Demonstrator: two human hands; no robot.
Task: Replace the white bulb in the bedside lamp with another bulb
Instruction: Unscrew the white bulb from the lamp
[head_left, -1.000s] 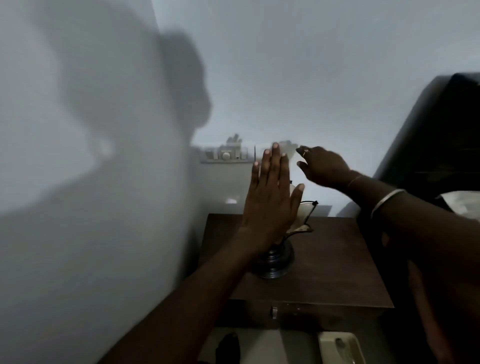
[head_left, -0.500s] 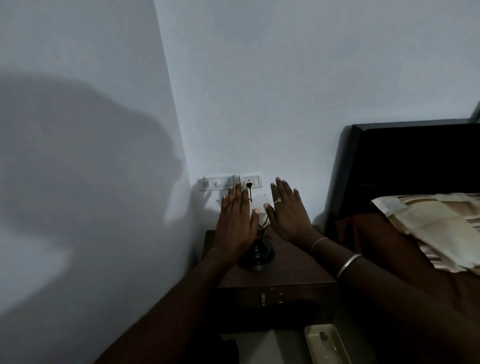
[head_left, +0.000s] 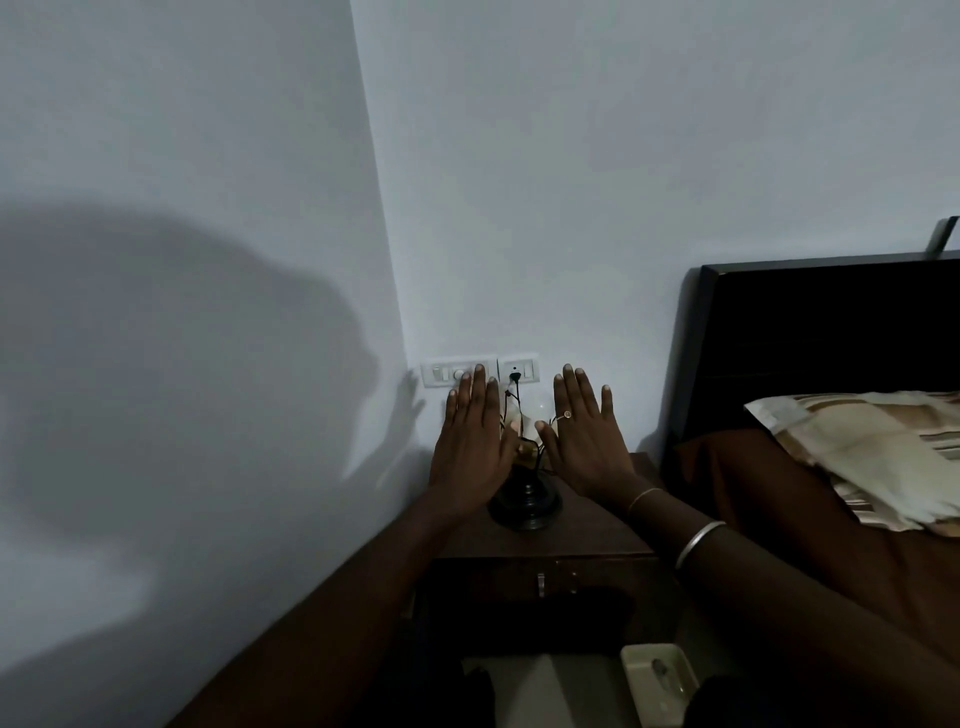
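Note:
A small bedside lamp with a dark round base (head_left: 524, 501) stands on a brown nightstand (head_left: 582, 535) in the room's corner. Its white bulb (head_left: 535, 415) shows between my two hands, dim and partly hidden. My left hand (head_left: 475, 441) is held flat, fingers spread, just left of the lamp. To the lamp's right my right hand (head_left: 584, 436) is equally flat and empty, with a ring on one finger. Neither hand touches the bulb. A black cord runs from the lamp up to a wall socket (head_left: 517, 370).
A white switch plate (head_left: 447, 371) sits on the wall left of the socket. A dark headboard (head_left: 810, 343) and a bed with a striped pillow (head_left: 878, 452) are on the right. A pale tray (head_left: 657, 678) lies on the floor below the nightstand's drawer (head_left: 540, 582).
The camera has pulled back from the lamp. My right hand left the wall near the switches and came down beside the lamp; both hands now hover flat on either side of it.

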